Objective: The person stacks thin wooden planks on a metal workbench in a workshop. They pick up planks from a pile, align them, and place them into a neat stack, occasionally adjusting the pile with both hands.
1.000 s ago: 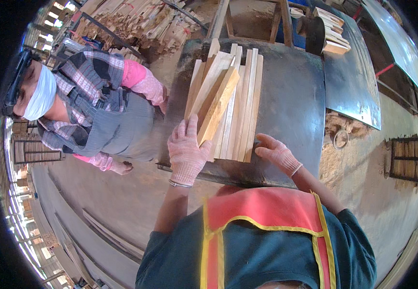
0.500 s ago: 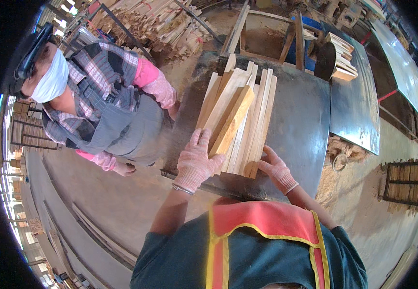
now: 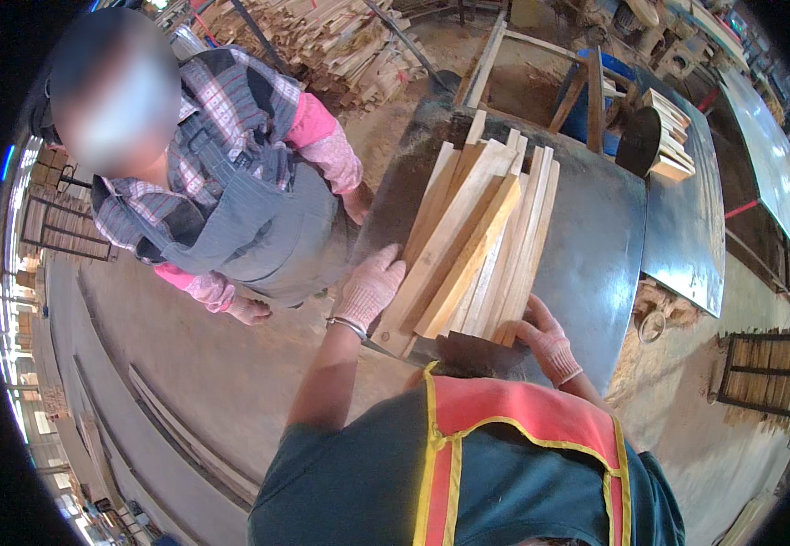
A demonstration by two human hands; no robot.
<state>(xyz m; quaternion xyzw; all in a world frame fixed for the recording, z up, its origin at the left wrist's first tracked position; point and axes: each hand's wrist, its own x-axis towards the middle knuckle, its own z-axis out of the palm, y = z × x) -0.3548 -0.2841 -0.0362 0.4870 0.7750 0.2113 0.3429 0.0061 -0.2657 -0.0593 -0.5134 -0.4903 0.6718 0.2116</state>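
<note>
A bundle of long, pale wooden strips lies on the dark metal tabletop in front of me, with its near ends uneven. One yellower strip rests on top at a slant, beside a wider strip. My left hand, in a pinkish knitted glove, is closed against the bundle's left side, its fingers together; the thumb is mostly hidden. At the near right corner, my gloved right hand grips the strips, with its fingers bent along the right side and the thumb by the ends.
A co-worker in a plaid shirt and grey apron stands at the left, one hand beside the table edge. More strips lie on another metal table farther right. A large wood pile fills the far left.
My left hand has moved off the top of the strips to their left side. The wide strip's near end now shows at the lower left. The view has shifted, and my right hand stays at the right corner.
</note>
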